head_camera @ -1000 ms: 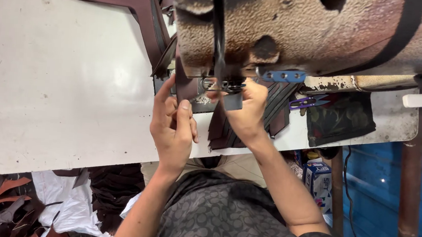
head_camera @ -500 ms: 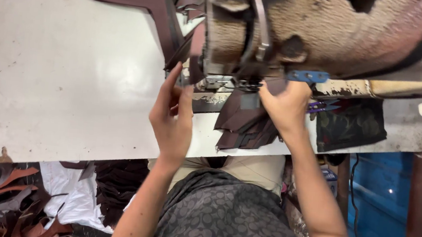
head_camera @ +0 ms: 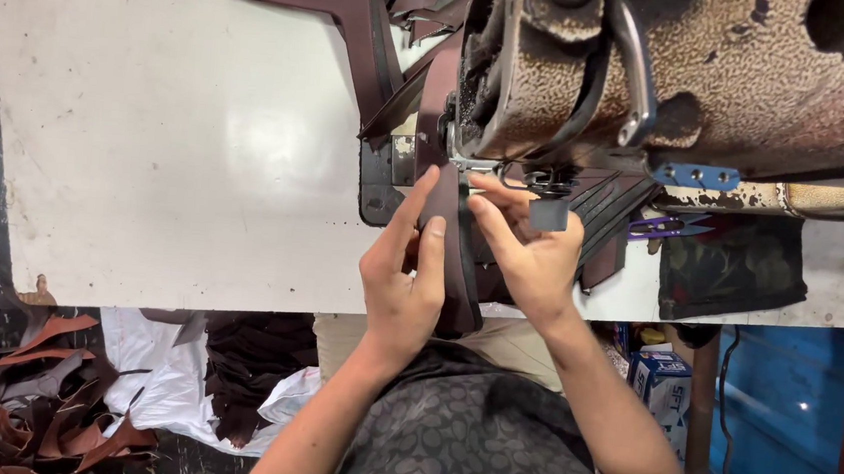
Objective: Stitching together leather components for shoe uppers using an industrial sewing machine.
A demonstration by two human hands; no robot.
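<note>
Leather strip, dark maroon and long, runs from the edge of the counter up under the head of my old, worn sewing machine. My left hand lies flat along its left side, fingers stretched out and pressing the strip, not closed around it. My right hand sits on the other side, thumb and fingers pinching the strip's edge just below the presser foot, so the piece is held between both my hands. More maroon leather pieces lie on the counter behind the machine, one long angled piece reaching away to the upper left. To the right, beneath the machine arm, purple thread snips rest beside a dark patterned cloth that hangs over the counter edge. Down on the floor to the left sits a heap of brown leather scraps, with a white cloth next to it carrying a stack of dark cut pieces.
</note>
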